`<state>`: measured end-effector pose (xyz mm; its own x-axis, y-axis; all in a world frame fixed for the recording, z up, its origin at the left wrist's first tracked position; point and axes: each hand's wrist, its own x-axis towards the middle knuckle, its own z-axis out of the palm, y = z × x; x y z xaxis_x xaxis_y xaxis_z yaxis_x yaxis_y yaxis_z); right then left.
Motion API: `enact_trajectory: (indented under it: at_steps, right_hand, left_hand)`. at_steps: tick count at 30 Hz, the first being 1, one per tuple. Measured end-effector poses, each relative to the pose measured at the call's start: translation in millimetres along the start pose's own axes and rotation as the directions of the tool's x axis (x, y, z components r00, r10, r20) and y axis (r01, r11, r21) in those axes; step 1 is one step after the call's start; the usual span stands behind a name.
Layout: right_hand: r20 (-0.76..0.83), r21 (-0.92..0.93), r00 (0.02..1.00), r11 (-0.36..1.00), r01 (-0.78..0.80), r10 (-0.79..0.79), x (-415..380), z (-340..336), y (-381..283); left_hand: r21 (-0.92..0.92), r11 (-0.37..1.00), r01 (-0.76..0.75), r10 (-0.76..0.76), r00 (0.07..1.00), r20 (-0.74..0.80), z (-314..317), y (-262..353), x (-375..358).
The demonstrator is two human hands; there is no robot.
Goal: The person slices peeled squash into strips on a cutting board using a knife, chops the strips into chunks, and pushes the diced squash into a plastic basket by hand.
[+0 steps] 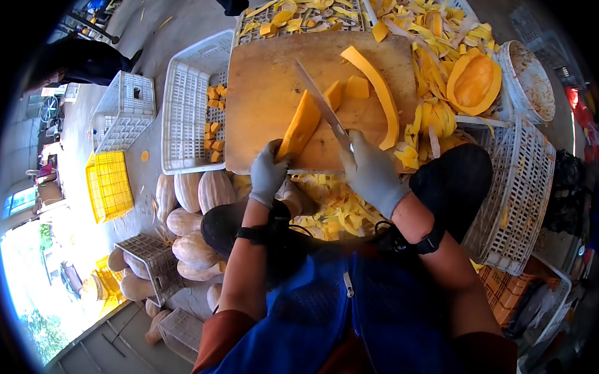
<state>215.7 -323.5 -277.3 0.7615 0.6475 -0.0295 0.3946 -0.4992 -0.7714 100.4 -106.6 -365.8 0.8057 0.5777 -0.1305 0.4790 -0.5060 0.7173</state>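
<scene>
Gloved in grey, my left hand (269, 173) grips the near end of a long peeled pumpkin piece (302, 124) on the wooden cutting board (264, 67). My right hand (371, 171), also gloved, is closed round the handle of a long knife (321, 102). The blade slants up and left across the far part of the piece. Just beyond the blade sit a cut pumpkin chunk (357, 87) and another bit against the knife. To the right, a curved pumpkin strip (379, 91) lies along the board.
A white crate (173, 116) with pumpkin cubes (213, 128) stands left of the board. Peelings and a halved pumpkin (473, 82) are heaped at right, near a white bucket (527, 83). Whole pumpkins (195, 249) lie on the floor at left. Another person (79, 60) stands at far left.
</scene>
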Motion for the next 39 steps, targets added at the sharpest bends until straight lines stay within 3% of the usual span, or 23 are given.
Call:
enact_trajectory:
  at_steps: [2,4,5,7,10,14,16,19,22,24,34,37,39]
  right_hand:
    - [-0.064,0.024,0.998,0.999,0.030,-0.028,-2.7,5.2,2.0]
    - [-0.071,0.018,0.997,1.000,0.022,-0.021,-3.9,5.5,-1.7]
    - [-0.047,0.034,0.999,0.999,-0.004,0.006,-4.0,5.0,-2.6]
    - [0.004,0.057,0.998,0.997,-0.055,0.055,-3.3,2.7,-3.4]
    - [0.017,-0.054,0.999,0.998,-0.036,0.037,-0.6,-2.0,0.2]
    - [0.071,-0.224,0.995,0.971,0.084,-0.070,2.2,-8.1,-0.4]
    - [0.105,-0.282,0.987,0.948,0.145,-0.119,0.9,-7.9,-0.6]
    - [0.166,-0.482,0.984,0.864,0.144,-0.072,-1.3,-6.6,-8.2]
    - [0.222,-0.527,0.965,0.815,0.241,-0.142,-5.9,-14.6,-17.6]
    - [0.259,-0.522,0.956,0.813,0.257,-0.135,-6.9,-15.8,-19.6]
    - [0.513,-0.404,0.858,0.888,0.221,0.019,27.4,-30.6,-30.5]
    - [0.494,-0.319,0.868,0.916,0.242,-0.057,41.9,-14.4,-18.0]
    - [0.465,-0.319,0.885,0.938,0.136,0.030,55.4,11.6,-4.3]
  left_hand:
    - [-0.321,0.943,0.090,-0.072,0.995,0.069,6.2,22.5,-6.6]
    - [-0.674,0.699,0.241,-0.158,0.970,0.182,16.5,25.3,-9.2]
    - [-0.744,0.602,0.289,-0.187,0.957,0.220,19.2,26.3,-10.2]
    - [-0.756,0.573,0.316,-0.189,0.949,0.253,16.5,26.9,-10.8]
    - [-0.754,0.561,0.342,-0.198,0.940,0.278,8.1,25.9,-9.6]
    - [-0.770,0.530,0.355,-0.280,0.930,0.237,-5.6,34.0,-11.8]
    - [-0.780,0.523,0.343,-0.252,0.937,0.243,-10.3,34.4,-14.4]
    - [-0.752,0.540,0.377,-0.266,0.925,0.272,-17.8,37.4,-19.8]
    - [-0.768,0.498,0.403,-0.299,0.911,0.284,-17.6,49.5,-36.6]
    - [-0.776,0.501,0.383,-0.320,0.915,0.245,-13.2,62.7,-46.5]
    - [-0.625,0.649,0.433,-0.218,0.893,0.393,-23.9,88.1,-43.4]
    - [-0.621,0.659,0.424,-0.198,0.894,0.401,-25.0,85.8,-41.7]
    - [-0.651,0.646,0.397,-0.188,0.910,0.369,-21.5,83.4,-45.8]
